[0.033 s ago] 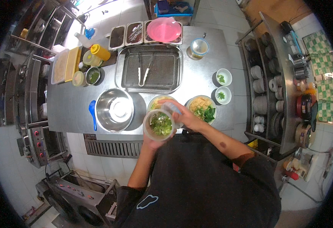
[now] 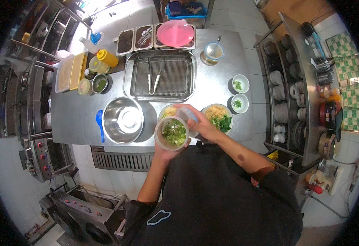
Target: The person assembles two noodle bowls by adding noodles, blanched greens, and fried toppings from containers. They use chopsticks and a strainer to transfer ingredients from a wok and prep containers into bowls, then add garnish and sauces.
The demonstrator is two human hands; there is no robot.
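The left hand (image 2: 166, 153) cups a clear round tub (image 2: 171, 133) of chopped green herbs from beneath, at the steel counter's (image 2: 77, 115) near edge. The right hand (image 2: 200, 123) curls over a pale lid (image 2: 186, 113) just beside the tub's rim. Behind them sit two plates of yellow food and greens (image 2: 217, 117). An empty steel mixing bowl (image 2: 123, 120) stands left; tongs (image 2: 154, 76) lie in a wire-racked tray (image 2: 160, 75). Two small white bowls (image 2: 240, 93) hold green garnish.

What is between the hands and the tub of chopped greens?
Nothing. The left hand holds the clear tub of chopped greens from below, and the right hand rests against its upper right rim, seemingly holding a pale lid. The tub hangs over the steel table's front edge.
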